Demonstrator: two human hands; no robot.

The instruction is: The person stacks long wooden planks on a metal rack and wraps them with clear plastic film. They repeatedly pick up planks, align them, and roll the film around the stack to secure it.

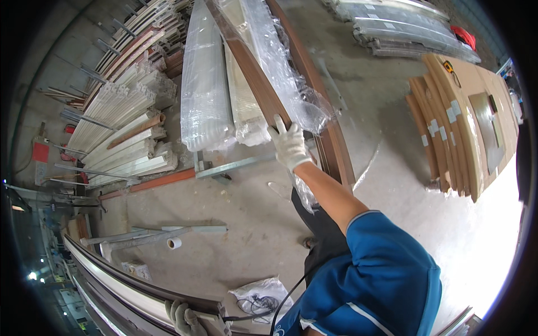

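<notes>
My right hand point(290, 144), in a whitish work glove, reaches out to the near end of a long brown plank point(255, 67). Its fingers hold that end, with the undersides hidden. The plank slants across pale profiles wrapped in clear plastic point(204, 84). More brown profiles point(330, 137) lie just right of the glove, loose wrap around them. At the lower left, my left hand point(184, 318), in a greyish glove, curls over the end of a long dark-and-white profile point(129, 288). Its fingertips are partly hidden.
Racked pale profiles point(120, 106) fill the upper left. Stacked flat cardboard packages point(471, 129) stand at right, a yellow tape measure point(448, 66) on top. Metal bars point(151, 235), a tape roll point(174, 243) and a plastic bag point(260, 297) with black cable lie on the floor.
</notes>
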